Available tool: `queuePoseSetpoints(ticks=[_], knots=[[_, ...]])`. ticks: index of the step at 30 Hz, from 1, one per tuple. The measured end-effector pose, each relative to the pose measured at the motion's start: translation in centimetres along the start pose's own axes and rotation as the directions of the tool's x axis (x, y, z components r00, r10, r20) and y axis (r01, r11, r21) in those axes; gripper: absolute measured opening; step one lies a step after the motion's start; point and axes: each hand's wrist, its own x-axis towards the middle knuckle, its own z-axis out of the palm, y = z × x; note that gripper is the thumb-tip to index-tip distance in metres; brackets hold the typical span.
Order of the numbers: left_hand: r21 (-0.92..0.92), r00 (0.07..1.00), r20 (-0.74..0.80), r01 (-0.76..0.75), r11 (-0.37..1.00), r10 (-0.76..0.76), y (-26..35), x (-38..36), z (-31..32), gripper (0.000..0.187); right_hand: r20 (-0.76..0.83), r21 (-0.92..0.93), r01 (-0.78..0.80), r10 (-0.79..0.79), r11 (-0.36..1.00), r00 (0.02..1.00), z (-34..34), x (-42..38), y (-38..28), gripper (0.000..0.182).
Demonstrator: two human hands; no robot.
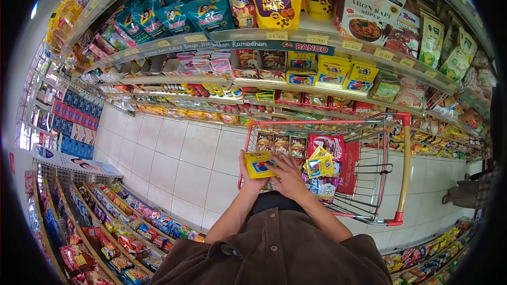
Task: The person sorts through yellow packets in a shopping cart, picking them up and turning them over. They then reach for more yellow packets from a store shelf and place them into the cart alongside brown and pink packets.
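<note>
My left hand (253, 182) grips a small yellow box (257, 164) with a blue and red picture, its thumb along the left side. Over the box's right edge lies my right hand (289, 177), its fingers closed against it. Both hands are above the near left end of a shopping cart (317, 123). Inside the cart are brown boxes (281, 144), a red packet (325, 141), yellow sachets (320, 167) and a purple packet (323, 186). My hands hide part of the cart's contents.
Ahead stands a long shelf (253, 80) with pouches, boxes and similar yellow boxes (332, 69). Snack racks (127, 221) line the lower left. Pale floor tiles (179, 163) show left of the cart. Another person (467, 192) is at the far right, behind the cart handle (405, 171).
</note>
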Motion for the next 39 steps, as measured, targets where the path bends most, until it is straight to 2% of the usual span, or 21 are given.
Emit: queuePoseSetpoints(ticks=[1, 4, 6, 8, 9, 10, 11, 12, 14, 16, 17, 19, 22, 25, 28, 32, 34, 35, 36, 38, 39], knots=[[-0.009, 1.000, 0.000, 0.013, 1.000, -0.013, 0.1, 0.3, -0.5, 0.062, 0.015, -0.059, 0.063, -0.062, 0.996, 0.998, 0.0, -0.1, 0.3, 0.060], [0.098, 0.998, -0.068, -0.012, 0.995, 0.019, -0.2, 0.9, -1.2, 0.061, 0.083, 0.040, -0.058, 0.055, 0.998, 0.995, -0.1, -0.3, 0.6, 0.057], [0.094, 0.997, -0.079, 0.000, 0.996, 0.007, -0.4, 1.0, -1.4, 0.060, 0.057, 0.039, -0.066, 0.064, 0.997, 0.996, -0.7, -0.4, 0.9, 0.056], [0.091, 0.988, -0.148, -0.021, 0.996, 0.034, -0.3, 1.0, -1.6, 0.061, 0.058, 0.352, -0.120, 0.106, 0.928, 0.993, -1.4, -0.4, 1.6, 0.062], [0.087, 0.987, -0.158, 0.000, 0.996, 0.014, 0.0, 1.0, -1.6, 0.056, 0.033, 0.445, -0.168, 0.171, 0.880, 0.985, -0.2, -1.1, 3.9, 0.069], [0.089, 0.987, -0.158, 0.005, 0.996, 0.009, 0.2, 1.0, -1.7, 0.056, 0.030, 0.444, -0.171, 0.176, 0.880, 0.984, 0.6, -1.6, 6.0, 0.069], [0.053, 0.982, -0.186, 0.026, 0.998, -0.016, 0.5, 0.7, -1.7, 0.053, -0.039, 0.431, -0.322, 0.374, 0.843, 0.927, 1.2, -2.1, 8.1, 0.066], [0.016, 0.976, -0.214, 0.043, 0.999, -0.039, 0.7, 0.4, -2.0, 0.050, -0.107, 0.429, -0.463, 0.553, 0.776, 0.827, 2.2, -2.9, 10.7, 0.064], [-0.009, 0.971, -0.239, 0.027, 1.000, -0.028, 1.2, 0.6, -3.5, 0.049, -0.287, 0.135, -0.701, 0.705, 0.700, 0.649, 6.4, -6.0, 19.2, 0.072], [0.046, 0.963, -0.268, 0.007, 0.999, 0.005, 1.4, 0.3, -4.5, 0.051, -0.247, 0.107, -0.947, 0.931, 0.303, 0.270, 5.0, -6.6, 20.5, 0.088], [0.044, 0.968, -0.249, 0.016, 0.999, -0.004, 1.5, 0.2, -4.8, 0.054, -0.241, 0.109, -0.947, 0.932, 0.303, 0.270, 4.7, -6.7, 21.2, 0.088], [0.025, 0.959, -0.285, 0.006, 1.000, 0.002, 1.4, -0.5, -3.9, 0.050, -0.199, 0.235, -0.971, 0.975, -0.046, -0.094, 5.0, -6.8, 22.6, 0.102], [-0.008, 0.938, -0.348, -0.003, 1.000, 0.000, 1.2, -1.2, -3.4, 0.046, -0.095, 0.215, -0.969, 0.985, -0.123, -0.146, 4.7, -5.9, 22.7, 0.107], [0.001, 0.956, -0.291, 0.027, 1.000, -0.025, 1.2, -1.6, -3.7, 0.047, -0.107, 0.148, -0.981, 0.985, -0.121, -0.138, 5.7, -5.4, 24.3, 0.107], [0.056, 0.945, -0.328, 0.020, 0.998, 0.000, 1.2, -1.7, -4.1, 0.049, -0.099, 0.101, -0.987, 0.986, -0.125, -0.135, 6.0, -4.8, 25.0, 0.105], [0.099, 0.937, -0.349, 0.014, 0.995, 0.021, 1.1, -1.8, -3.9, 0.048, -0.051, 0.156, -0.972, 0.981, -0.177, -0.187, 5.7, -5.0, 25.6, 0.100], [0.088, 0.939, -0.345, 0.021, 0.996, 0.011, 1.1, -1.7, -4.1, 0.048, -0.025, 0.233, -0.966, 0.992, -0.113, -0.123, 5.7, -5.9, 26.3, 0.095], [0.078, 0.942, -0.336, 0.025, 0.997, 0.003, 1.0, -1.5, -4.2, 0.047, -0.068, 0.273, -0.957, 0.990, -0.100, -0.123, 5.9, -6.3, 26.3, 0.083], [0.076, 0.942, -0.335, 0.027, 0.997, 0.000, 0.9, -1.3, -4.2, 0.047, -0.071, 0.272, -0.957, 0.990, -0.101, -0.125, 5.9, -6.7, 26.5, 0.083], [0.128, 0.942, -0.335, 0.047, 0.991, -0.001, 0.7, -1.0, -4.1, 0.046, -0.123, 0.322, -0.947, 0.992, 0.004, -0.038, 5.8, -7.8, 26.7, 0.070], [0.126, 0.943, -0.333, 0.049, 0.991, -0.004, 0.6, -0.8, -4.4, 0.046, -0.272, 0.313, -0.946, 0.962, 0.079, -0.010, 6.6, -8.7, 27.2, 0.045]])
